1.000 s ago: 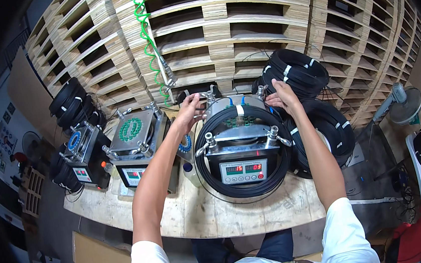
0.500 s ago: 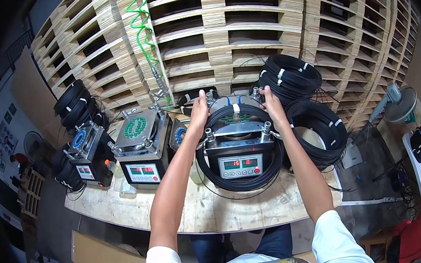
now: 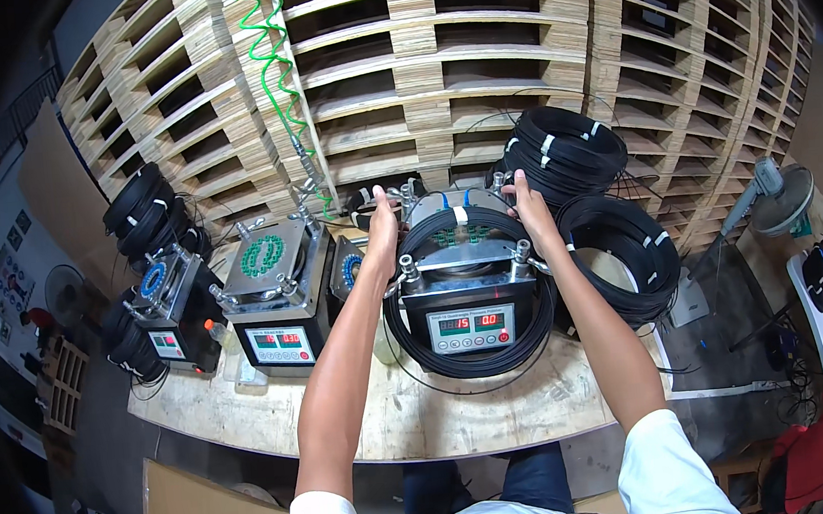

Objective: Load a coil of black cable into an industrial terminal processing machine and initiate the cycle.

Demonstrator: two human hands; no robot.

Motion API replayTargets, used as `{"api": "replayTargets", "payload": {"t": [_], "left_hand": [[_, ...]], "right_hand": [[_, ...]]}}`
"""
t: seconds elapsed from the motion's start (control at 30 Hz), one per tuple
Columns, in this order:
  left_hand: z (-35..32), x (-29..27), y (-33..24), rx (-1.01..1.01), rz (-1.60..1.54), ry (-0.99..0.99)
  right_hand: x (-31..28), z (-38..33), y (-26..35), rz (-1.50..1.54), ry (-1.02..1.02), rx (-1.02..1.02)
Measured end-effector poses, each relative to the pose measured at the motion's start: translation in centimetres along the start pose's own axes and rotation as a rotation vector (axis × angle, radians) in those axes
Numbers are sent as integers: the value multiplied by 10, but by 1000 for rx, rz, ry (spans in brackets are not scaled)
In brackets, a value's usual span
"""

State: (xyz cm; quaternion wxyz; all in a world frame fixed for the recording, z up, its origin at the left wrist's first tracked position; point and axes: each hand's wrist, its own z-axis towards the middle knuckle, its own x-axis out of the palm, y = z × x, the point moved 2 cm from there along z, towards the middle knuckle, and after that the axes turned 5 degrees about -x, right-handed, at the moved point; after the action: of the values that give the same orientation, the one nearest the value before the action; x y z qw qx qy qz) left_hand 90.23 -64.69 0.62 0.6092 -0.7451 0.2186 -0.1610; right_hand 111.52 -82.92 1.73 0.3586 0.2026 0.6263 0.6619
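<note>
A coil of black cable (image 3: 527, 347), tied at the top with a white band, hangs around the front of the rightmost bench device (image 3: 469, 296). This dark box has a metal top plate, knobbed corner posts and a lit red display. My left hand (image 3: 385, 230) is beside the plate's left side, thumb up and fingers partly hidden. My right hand (image 3: 531, 213) stands at the opposite side by the rear right post, fingers stretched and apart. Both hands are open next to the coil's upper part; whether fingertips touch it, I cannot tell. Two blue cable ends show behind the band.
Two similar devices (image 3: 271, 299) (image 3: 168, 298) stand to the left on the wooden bench (image 3: 367, 422). Black cable coils (image 3: 617, 259) lie at the right, others at far left. Stacked pallets (image 3: 418, 51) rise behind; a green spiral hose (image 3: 268, 74) hangs there. A fan (image 3: 783, 200) stands right.
My left hand has shifted slightly left and down, away from the rear left post. My right hand has barely moved. The coil stays around the device, whose right-hand display reading has changed.
</note>
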Motion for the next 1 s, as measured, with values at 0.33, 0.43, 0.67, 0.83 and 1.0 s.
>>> {"api": "replayTargets", "payload": {"t": [0.33, 0.43, 0.67, 0.83, 1.0], "left_hand": [[-22, 11, -19, 92, 211, -22], [-30, 15, -27, 83, 163, 72], [-37, 17, -31, 58, 174, 54], [-20, 6, -23, 16, 228, 31], [-19, 13, -20, 49, 123, 73]], "right_hand": [[1, 1, 1, 10, -43, -39], [-2, 2, -3, -25, -51, -38], [-1, 1, 1, 25, 26, 19], [8, -9, 13, 85, 28, -26], [3, -8, 9, 123, 4, 1]]}}
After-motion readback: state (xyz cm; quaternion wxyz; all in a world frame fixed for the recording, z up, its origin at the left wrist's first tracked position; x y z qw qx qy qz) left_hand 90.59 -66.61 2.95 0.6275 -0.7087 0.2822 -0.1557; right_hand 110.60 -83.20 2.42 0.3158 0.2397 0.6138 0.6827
